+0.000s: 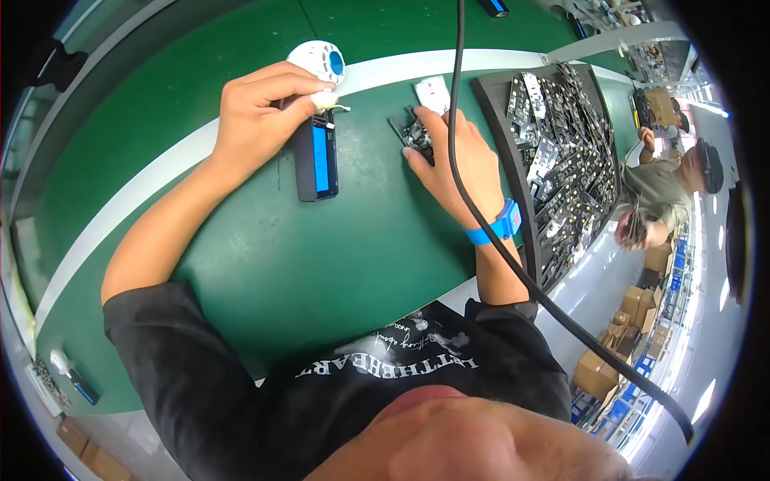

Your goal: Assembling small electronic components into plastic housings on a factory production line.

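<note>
My left hand (pixel 269 108) is closed at the upper middle of the green table, thumb and fingers pinching a device where its parts meet. The device has a white rounded head (pixel 309 56) with a blue disc and a dark box-like body (pixel 306 172) with a bright blue strip. A short pale wire (pixel 342 107) sticks out beside the thumb, whose tip is covered in white. To the right, my right hand (pixel 465 164) curls its thumb and forefinger round small black parts (pixel 417 138). A white plate-like part (pixel 433 94) lies just beyond those fingers.
A dark tray (pixel 521 192) heaped with black and silvery parts stands right of my right hand. A black cable (pixel 459 48) hangs across the view, over my right hand. A similar white-headed device (pixel 80 385) lies at lower left. Another person (pixel 666 188) works at far right, near cardboard boxes (pixel 597 373).
</note>
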A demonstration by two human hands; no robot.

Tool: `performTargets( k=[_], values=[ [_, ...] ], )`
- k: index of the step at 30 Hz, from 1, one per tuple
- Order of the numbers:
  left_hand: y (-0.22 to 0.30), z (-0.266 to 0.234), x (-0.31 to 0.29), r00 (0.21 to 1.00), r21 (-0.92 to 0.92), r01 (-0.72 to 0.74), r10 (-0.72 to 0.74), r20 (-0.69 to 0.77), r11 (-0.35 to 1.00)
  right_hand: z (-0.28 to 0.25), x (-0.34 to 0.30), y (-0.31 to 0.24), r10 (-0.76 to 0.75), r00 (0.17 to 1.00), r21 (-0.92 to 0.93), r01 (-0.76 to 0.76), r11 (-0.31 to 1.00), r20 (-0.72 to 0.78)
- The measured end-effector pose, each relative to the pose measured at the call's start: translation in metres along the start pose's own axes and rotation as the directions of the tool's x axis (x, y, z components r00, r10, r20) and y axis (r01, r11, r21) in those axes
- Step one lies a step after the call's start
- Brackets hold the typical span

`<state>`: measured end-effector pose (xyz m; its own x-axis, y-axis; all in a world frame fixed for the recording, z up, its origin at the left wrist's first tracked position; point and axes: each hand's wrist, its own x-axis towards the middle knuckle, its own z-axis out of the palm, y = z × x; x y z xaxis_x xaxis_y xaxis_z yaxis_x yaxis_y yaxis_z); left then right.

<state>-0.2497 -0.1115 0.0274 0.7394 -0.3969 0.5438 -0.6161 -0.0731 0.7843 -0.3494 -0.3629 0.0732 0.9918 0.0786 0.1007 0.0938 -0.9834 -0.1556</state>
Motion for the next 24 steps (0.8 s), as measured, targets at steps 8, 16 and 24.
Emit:
performTargets(
  k=[8, 16, 24],
  values=[
    [0.013, 0.002, -0.001, 0.982, 0.286, -0.183, 0.186, 0.016, 0.941, 0.009, 0.000, 0.003, -0.272, 0.961, 0.072, 0.275, 0.959, -0.047],
    [0.026, 0.005, -0.002, 0.972, 0.459, -0.225, 0.231, 0.045, 0.859, 0.010, 0.007, -0.010, -0.211, 0.977, 0.741, 0.157, 0.653, -0.021],
    [0.033, 0.010, -0.001, 0.964, 0.515, -0.257, 0.254, 0.077, 0.818, 0.029, 0.008, -0.028, -0.211, 0.969, 0.833, 0.220, 0.508, -0.127]
  ],
)
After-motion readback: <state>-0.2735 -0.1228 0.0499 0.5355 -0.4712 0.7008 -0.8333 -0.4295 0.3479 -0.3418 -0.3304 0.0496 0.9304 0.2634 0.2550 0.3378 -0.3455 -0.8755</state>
